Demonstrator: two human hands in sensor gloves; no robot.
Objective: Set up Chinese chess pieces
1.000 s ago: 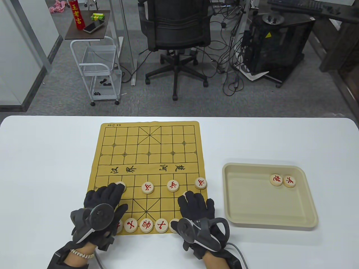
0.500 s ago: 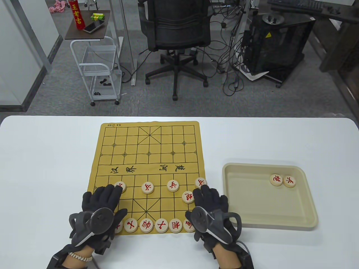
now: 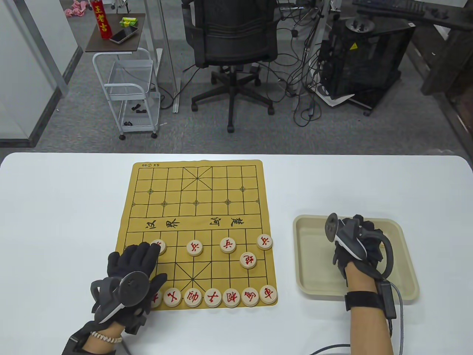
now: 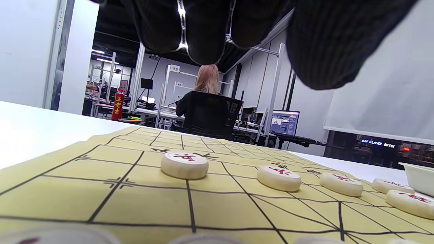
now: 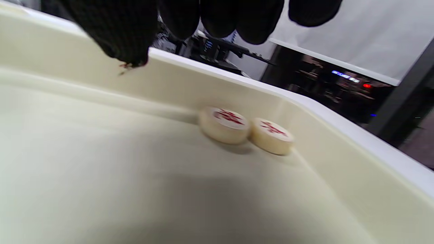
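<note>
While the black-gloved left hand point(image 3: 135, 264) rests flat-fingered on the yellow chess mat point(image 3: 196, 207), the right hand point(image 3: 356, 246) hovers over the beige plastic tray point(image 3: 406, 266) on the white counter point(image 3: 63, 207). Two round cream pieces with red characters point(image 5: 245, 130) lie flat, touching, beyond its empty, apparently loose fingertips point(image 5: 218, 17).

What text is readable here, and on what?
"王老吉": red can
"楚河", "汉界": board, upside down in the table view
"兵": soldier piece
"炮": cannon piece
"車": corner piece
"12": wall sign
Too small or blurred: corner print, tray pieces, lit sign.
</note>
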